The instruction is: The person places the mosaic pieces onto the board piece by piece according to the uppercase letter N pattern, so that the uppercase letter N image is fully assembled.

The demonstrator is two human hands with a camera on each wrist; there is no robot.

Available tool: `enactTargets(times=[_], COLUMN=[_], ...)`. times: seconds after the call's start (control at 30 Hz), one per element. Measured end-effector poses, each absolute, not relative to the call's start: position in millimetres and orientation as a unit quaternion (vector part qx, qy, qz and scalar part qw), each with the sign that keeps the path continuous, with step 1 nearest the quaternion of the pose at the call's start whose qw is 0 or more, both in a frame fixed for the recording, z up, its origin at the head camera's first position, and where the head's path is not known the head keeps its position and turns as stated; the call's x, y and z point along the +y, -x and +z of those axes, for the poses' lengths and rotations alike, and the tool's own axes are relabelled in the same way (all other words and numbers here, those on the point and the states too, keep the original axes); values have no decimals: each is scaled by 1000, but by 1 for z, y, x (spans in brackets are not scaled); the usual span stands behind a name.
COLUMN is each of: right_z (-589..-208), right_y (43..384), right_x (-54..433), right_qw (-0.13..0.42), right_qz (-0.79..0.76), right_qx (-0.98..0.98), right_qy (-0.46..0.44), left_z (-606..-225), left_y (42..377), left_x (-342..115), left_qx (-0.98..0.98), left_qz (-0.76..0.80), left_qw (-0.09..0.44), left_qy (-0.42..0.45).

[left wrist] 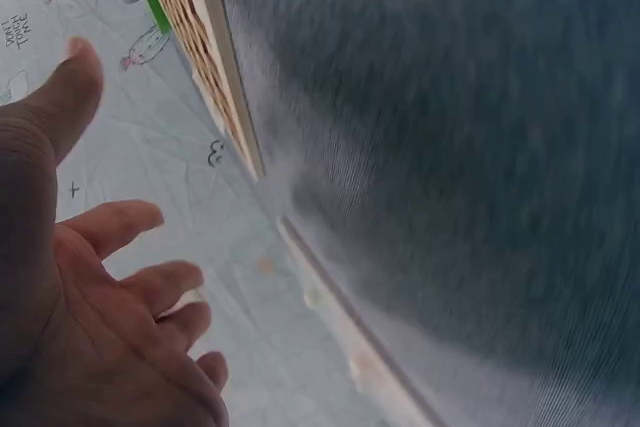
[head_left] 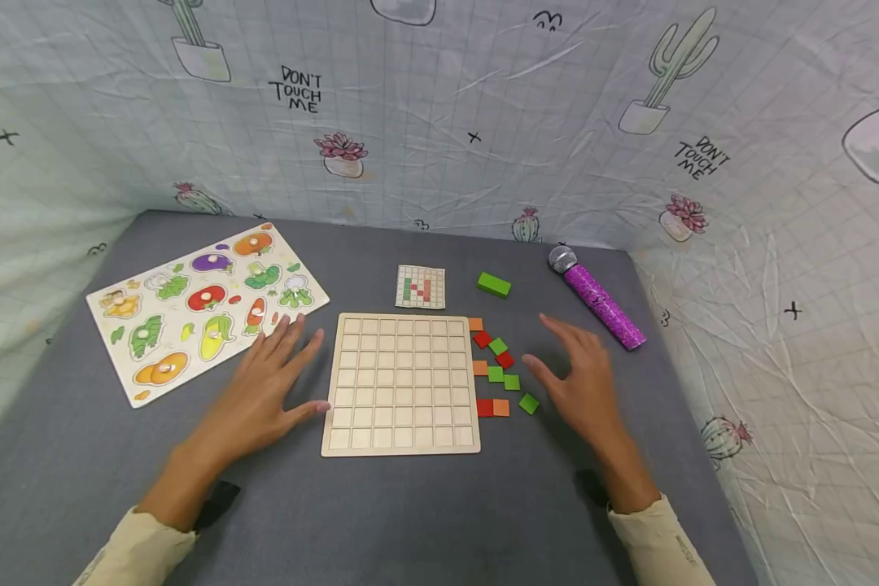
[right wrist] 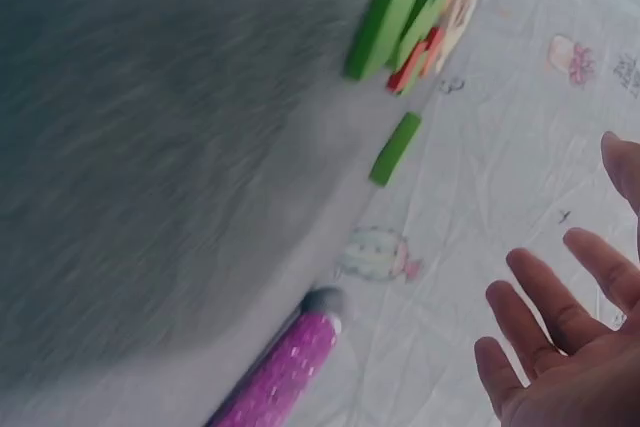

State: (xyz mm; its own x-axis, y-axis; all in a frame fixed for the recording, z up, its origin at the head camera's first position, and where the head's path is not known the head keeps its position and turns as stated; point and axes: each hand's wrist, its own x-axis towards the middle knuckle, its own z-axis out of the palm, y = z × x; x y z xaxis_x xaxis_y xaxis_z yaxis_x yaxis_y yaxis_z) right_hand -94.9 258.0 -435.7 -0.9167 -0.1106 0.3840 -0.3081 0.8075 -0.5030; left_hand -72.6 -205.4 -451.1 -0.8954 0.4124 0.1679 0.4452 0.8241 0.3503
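A wooden grid board [head_left: 403, 382] with bare square recesses lies in the middle of the table. My left hand [head_left: 264, 399] is spread at its left side, thumb by the board's edge; whether it touches cannot be told. In the left wrist view that hand [left wrist: 120, 317] holds nothing. Small red, orange and green square tiles [head_left: 496, 374] lie loosely along the board's right edge. To their right my right hand [head_left: 575, 382] hovers with fingers apart, and the right wrist view shows the hand [right wrist: 570, 337] without anything in it. Behind the board lies a pattern card [head_left: 421, 287] with coloured squares.
A vegetable peg puzzle [head_left: 176, 325] lies at the left, partly behind my left fingers. A green block [head_left: 494, 284] sits beyond the tiles. At the back right rests a toy microphone [head_left: 601, 301] with a glittery purple handle. A patterned cloth [head_left: 425, 106] hangs behind the table.
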Motion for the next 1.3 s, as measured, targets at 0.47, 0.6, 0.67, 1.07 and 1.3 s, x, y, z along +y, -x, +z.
enactTargets(times=[0.47, 0.6, 0.67, 1.07, 1.3], right_z=[-436, -439, -441, -451, -455], right_y=[130, 140, 145, 184, 198], right_x=[230, 225, 223, 210, 202], right_qw=[93, 67, 53, -33, -39], right_qz=[347, 343, 340, 307, 290], right_qx=[-925, -928, -930, -942, -947], right_qy=[-122, -127, -129, -133, -132], left_z=[-460, -462, -462, -464, -463], left_y=[77, 78, 79, 82, 79], left_x=[-200, -197, -196, -194, -190], left_qx=[-937, -932, -930, -929, -930], left_qz=[-246, -252, -257, -255, -244], left_qw=[-65, -83, -92, -100, -96], left_qy=[240, 246, 245, 250, 257])
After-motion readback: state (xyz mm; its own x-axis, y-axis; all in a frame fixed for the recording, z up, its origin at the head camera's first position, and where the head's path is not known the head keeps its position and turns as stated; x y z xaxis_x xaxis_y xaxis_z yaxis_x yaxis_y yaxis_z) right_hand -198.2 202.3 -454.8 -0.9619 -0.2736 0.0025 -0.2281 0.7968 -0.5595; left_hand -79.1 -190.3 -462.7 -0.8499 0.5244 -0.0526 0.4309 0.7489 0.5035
